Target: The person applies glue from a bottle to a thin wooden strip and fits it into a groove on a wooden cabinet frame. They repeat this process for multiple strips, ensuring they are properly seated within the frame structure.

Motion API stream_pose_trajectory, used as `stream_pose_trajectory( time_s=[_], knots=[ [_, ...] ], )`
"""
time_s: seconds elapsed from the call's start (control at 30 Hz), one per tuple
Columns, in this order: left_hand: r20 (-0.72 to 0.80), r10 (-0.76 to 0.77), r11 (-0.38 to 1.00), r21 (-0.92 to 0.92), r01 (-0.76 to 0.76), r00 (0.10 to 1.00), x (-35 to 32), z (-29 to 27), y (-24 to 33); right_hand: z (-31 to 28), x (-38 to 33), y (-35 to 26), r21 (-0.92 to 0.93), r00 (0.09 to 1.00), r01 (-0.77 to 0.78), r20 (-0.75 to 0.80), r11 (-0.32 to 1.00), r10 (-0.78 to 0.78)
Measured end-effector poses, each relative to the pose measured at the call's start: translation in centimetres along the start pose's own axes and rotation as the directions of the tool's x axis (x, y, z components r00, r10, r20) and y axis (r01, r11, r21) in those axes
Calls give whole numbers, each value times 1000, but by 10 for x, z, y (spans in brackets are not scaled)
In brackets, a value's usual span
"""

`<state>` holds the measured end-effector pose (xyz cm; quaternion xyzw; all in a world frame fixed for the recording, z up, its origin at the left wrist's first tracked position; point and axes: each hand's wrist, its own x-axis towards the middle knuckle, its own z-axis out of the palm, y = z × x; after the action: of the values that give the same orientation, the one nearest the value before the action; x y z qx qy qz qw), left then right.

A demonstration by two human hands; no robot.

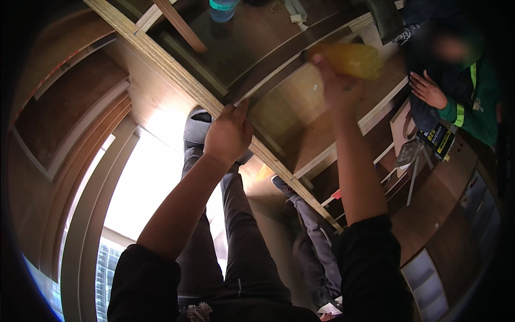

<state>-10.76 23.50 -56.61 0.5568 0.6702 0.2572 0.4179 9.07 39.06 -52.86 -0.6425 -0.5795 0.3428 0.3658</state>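
Now, from the head camera, the person's left hand was up against the pale edge of a long wooden panel, fingers curled closed around that edge where the board ran on a slant from the upper left toward the lower right. The right hand was raised higher and further right, closed on a yellow object that showed only as a blur, so its exact kind could not be told; it sat at the fingertips, close against the brown board surface above the panel. Both forearms came up from the lower edge in dark sleeves pushed back toward the elbows. Between the arms lay the person's own legs in grey trousers, one dark shoe just beside the left hand. Off to the right, well apart from the yellow object, another person in a green jacket held an open hand near a dark sleeve. Near the top edge stood a blue-green cup on the dark surface, and a slim wooden strip lay tilted just left of it.
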Motion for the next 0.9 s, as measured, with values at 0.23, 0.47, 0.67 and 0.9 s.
stream_pose_trajectory(
  time_s=[0.23,0.47,0.67,0.9],
  knots=[
    [-5,12,1000,-29,-12,1000,-1,-2,2,-3,1,-6,-30,1000,-6,-2,1000,6],
    [-20,6,1000,-14,-6,1000,-1,0,-1,17,-42,-13,-14,980,192,64,981,-190],
    [3,-35,999,0,35,999,-3,1,3,20,-19,-23,51,994,-105,-4,993,105],
    [55,-54,997,63,50,997,-3,0,2,29,-61,-7,6,988,156,-3,988,-156]
  ],
)
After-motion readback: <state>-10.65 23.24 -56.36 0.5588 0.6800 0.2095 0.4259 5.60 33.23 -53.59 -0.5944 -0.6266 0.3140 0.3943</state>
